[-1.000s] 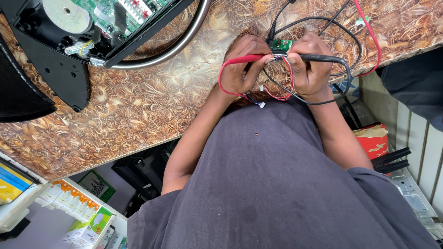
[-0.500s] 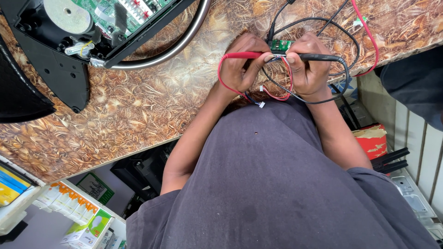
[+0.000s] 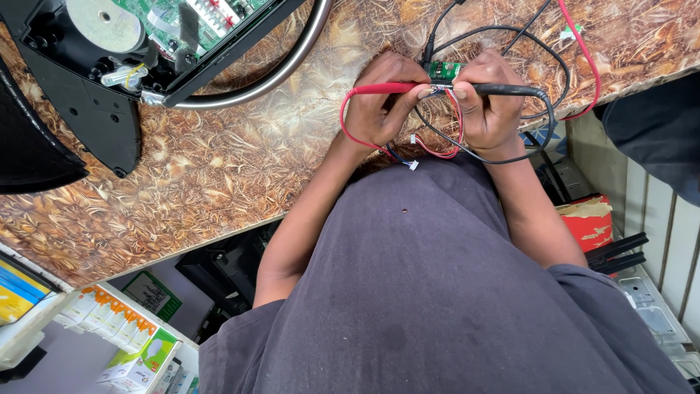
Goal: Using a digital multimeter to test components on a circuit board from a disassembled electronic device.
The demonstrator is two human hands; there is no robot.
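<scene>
Hands meet at upper centre of the frame: the left hand is closed around one red test probe, the right hand closed around one black test probe. Both probe tips point inward to one small green circuit board, pinched between the fingertips just above the brown leaf-patterned desk. One red lead and one black lead loop away to the upper right; thin coloured wires ending in a white plug hang below the hands. At upper left lies one opened black device, showing a larger green board and a silver disc, with one curved metal tube beside it. One red box sits at right, beyond the desk's edge.
</scene>
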